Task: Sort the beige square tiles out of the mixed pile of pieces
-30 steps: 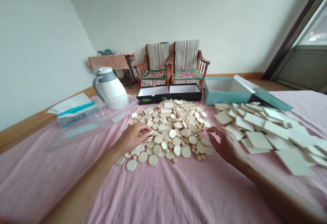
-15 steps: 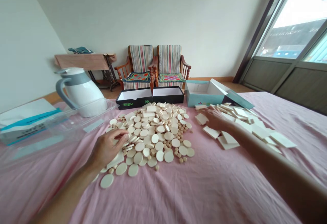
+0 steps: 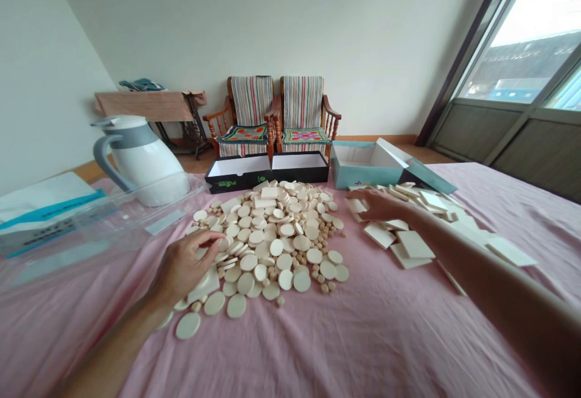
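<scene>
My left hand (image 3: 186, 263) rests at the near left edge of a heap of round wooden discs (image 3: 276, 247). Its fingers are loosely bent, thumb a little apart from the index finger, with the tips beside the discs; I make out nothing held. On the right, my right hand (image 3: 379, 204) reaches forward with its fingers around a pale square wooden tile (image 3: 356, 207), partly covered by them. More square tiles (image 3: 415, 245) lie under and beside the right forearm. Small wooden cubes (image 3: 324, 288) are scattered among the discs.
Behind the heap stand two open black boxes (image 3: 233, 181) and a light-blue box (image 3: 363, 175), with a lid leaning beside it. At left are a white and grey jug (image 3: 152, 168), a clear plastic tray (image 3: 122, 225) and a blue-white package (image 3: 48, 216) on the pink cloth (image 3: 327, 349).
My right hand has closed in on the square tile, which has shifted slightly away from me. Tiles under the right forearm have slid a little. My left hand stays nearly still.
</scene>
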Motion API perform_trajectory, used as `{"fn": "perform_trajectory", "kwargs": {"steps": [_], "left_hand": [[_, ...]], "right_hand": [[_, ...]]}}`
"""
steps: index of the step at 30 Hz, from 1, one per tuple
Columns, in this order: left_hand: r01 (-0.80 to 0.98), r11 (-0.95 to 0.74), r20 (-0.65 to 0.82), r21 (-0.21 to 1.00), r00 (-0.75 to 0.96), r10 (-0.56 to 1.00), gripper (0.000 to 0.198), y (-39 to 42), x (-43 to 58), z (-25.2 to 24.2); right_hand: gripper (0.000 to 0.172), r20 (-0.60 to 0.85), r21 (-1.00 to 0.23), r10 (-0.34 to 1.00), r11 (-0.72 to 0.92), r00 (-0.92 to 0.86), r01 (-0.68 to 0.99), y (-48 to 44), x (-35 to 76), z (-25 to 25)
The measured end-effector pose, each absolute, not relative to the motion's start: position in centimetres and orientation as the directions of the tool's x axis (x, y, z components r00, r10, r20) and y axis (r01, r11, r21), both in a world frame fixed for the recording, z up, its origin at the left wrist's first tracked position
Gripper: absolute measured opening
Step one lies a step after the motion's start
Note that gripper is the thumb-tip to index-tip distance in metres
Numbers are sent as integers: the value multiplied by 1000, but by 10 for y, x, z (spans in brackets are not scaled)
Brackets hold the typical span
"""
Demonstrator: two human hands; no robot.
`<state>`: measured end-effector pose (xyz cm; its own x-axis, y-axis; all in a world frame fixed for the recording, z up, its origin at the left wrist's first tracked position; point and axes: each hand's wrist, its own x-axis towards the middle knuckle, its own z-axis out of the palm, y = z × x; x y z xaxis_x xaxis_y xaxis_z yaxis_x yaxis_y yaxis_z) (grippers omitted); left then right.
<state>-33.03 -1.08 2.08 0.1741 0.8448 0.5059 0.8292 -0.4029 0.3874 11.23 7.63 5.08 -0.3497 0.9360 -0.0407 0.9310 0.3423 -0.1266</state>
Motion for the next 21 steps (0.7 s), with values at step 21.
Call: {"fn": "perform_trajectory", "kwargs": {"steps": [21], "left_hand": [[822, -406, 507, 400, 171, 845, 21, -13, -330, 20]], "right_hand": [[59, -55, 19, 956, 290, -289, 957, 64, 112, 33]]}}
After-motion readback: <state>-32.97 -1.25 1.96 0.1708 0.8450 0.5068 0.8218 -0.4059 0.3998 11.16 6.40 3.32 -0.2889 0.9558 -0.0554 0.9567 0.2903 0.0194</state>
